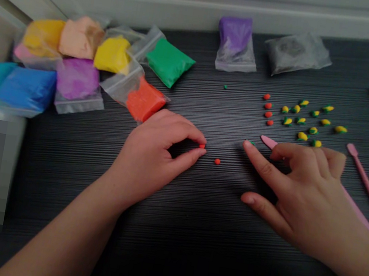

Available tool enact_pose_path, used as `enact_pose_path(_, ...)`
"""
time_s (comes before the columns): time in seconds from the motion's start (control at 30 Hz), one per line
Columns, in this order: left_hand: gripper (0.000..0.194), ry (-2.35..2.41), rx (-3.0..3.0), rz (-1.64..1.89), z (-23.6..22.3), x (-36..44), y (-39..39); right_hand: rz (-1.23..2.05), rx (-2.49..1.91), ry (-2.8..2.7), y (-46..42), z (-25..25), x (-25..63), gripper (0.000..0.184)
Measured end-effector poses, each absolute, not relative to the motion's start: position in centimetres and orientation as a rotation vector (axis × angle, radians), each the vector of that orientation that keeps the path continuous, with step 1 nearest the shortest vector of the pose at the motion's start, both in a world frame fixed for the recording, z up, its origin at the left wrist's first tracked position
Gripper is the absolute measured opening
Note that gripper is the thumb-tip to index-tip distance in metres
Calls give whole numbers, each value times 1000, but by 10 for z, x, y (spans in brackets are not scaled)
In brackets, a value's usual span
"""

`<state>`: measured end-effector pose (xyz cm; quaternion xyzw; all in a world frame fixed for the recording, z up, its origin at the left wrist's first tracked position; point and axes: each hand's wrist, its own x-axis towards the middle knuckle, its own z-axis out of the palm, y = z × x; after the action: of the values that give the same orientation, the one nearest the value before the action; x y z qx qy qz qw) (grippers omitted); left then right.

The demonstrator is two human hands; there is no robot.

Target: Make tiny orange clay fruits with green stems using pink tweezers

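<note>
My left hand (157, 152) pinches a tiny red-orange clay ball (202, 146) between thumb and forefinger. A second small red-orange ball (217, 161) lies on the dark table just right of those fingertips. My right hand (299, 189) is held palm down, thumb and index finger spread apart, the other fingers curled under. A speck of green clay (252, 143) shows at its index fingertip; whether it sticks to the finger I cannot tell. Beneath this hand lies a pink modelling knife (268, 142), partly hidden. Another green clay bit (225, 87) lies farther back.
Several red clay pieces (268, 115) form a column beside scattered yellow-and-green ones (301, 121). A thin pink tool (368, 185) lies at right. Bagged clay includes red (146, 101), green (169, 62), purple (235, 34) and blue (26, 88). A grey bag (298, 53) lies near the wall.
</note>
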<state>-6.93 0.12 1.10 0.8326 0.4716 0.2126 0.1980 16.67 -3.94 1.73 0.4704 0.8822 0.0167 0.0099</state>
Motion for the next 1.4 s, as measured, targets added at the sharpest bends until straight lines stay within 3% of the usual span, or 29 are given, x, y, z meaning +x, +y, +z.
enact_pose_path(0.33, 10, 1330, 2297, 585, 12, -70, 1, -133, 1395, 2902, -39, 19, 168, 46)
enact_pose_path(0.93, 10, 1328, 2277, 604, 11, -69, 1, 21, 1475, 2943, -42, 20, 168, 36)
enact_pose_path(1.17, 11, 1372, 2189, 607, 12, -71, 0, 182, 1837, 2781, -35, 26, 181, 33)
enact_pose_path(1.4, 18, 1384, 2070, 648, 12, -70, 1, 153, 1812, 2724, -30, 21, 182, 23)
